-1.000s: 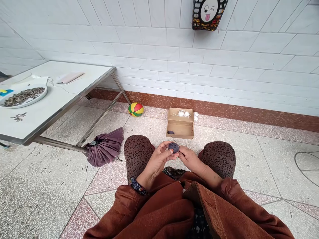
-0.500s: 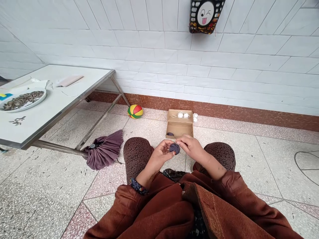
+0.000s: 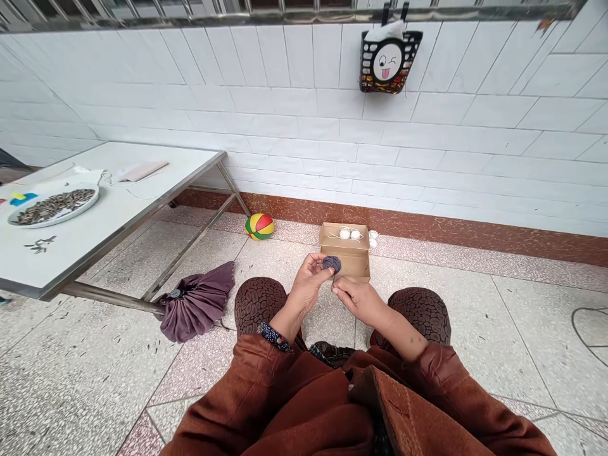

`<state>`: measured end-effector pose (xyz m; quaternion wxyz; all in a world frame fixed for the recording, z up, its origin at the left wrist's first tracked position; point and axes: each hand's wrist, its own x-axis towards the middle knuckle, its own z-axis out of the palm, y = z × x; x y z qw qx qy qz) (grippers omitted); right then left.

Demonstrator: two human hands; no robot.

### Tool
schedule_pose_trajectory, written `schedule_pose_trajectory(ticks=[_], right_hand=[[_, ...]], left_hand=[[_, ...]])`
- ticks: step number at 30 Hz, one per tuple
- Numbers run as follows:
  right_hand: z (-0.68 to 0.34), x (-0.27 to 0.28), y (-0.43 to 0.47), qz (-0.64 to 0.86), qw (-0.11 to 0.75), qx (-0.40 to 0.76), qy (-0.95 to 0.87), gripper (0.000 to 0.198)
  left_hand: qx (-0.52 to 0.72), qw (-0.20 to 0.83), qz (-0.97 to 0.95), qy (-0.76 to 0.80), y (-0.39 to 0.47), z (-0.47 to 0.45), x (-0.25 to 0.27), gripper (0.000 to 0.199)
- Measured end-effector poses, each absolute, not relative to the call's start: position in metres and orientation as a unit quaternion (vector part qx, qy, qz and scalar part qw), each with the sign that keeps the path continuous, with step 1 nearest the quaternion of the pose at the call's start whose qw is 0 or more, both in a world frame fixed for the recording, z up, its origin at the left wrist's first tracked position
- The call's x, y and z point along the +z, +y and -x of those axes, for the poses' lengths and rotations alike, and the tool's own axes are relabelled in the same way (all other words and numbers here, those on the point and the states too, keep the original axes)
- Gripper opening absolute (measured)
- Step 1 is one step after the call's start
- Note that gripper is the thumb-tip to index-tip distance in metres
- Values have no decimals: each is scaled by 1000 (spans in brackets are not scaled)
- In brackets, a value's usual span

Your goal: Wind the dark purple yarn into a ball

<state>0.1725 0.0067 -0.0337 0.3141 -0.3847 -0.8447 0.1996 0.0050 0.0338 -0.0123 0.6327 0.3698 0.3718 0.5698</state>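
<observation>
Between the thumb and fingers of my left hand (image 3: 308,278) is a small ball of grey-purple yarn (image 3: 331,264), held up above my knees. My right hand (image 3: 358,297) is closed in a pinch just below and to the right of the ball, on a thin strand of the yarn that runs down from it. Beyond both hands an open cardboard box (image 3: 358,261) lies on the floor. White yarn balls (image 3: 350,234) rest in its lid, with more white balls (image 3: 373,238) beside it. My hands hide part of the box's near side.
At the left stands a metal-framed table (image 3: 142,209) with a plate of seeds (image 3: 59,208). Below it lie a folded purple umbrella (image 3: 199,304) and a striped ball (image 3: 259,226). A black basket (image 3: 387,63) hangs on the tiled wall. A wire loop (image 3: 577,329) is at the far right.
My left hand has raised the yarn ball slightly and turned it. My right hand has moved from the ball's top to below it, drawing the strand. The view has tilted upward.
</observation>
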Motion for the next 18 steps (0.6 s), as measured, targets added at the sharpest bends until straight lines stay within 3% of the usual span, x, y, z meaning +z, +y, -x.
schedule_pose_trajectory(ticks=[8,13,18], right_hand=[[-190,-9,51,396,360,134,-834,26],[-191,-31,69,443,414,187,-773,26],[-180,-62,56,439,405,229,-768,20]], left_hand=[[479,659,-465,346,46,-6,-22,43],[477,703,-462,256,45,-9,-20,45],[521,678,-424,300,49,-5,-19,41]])
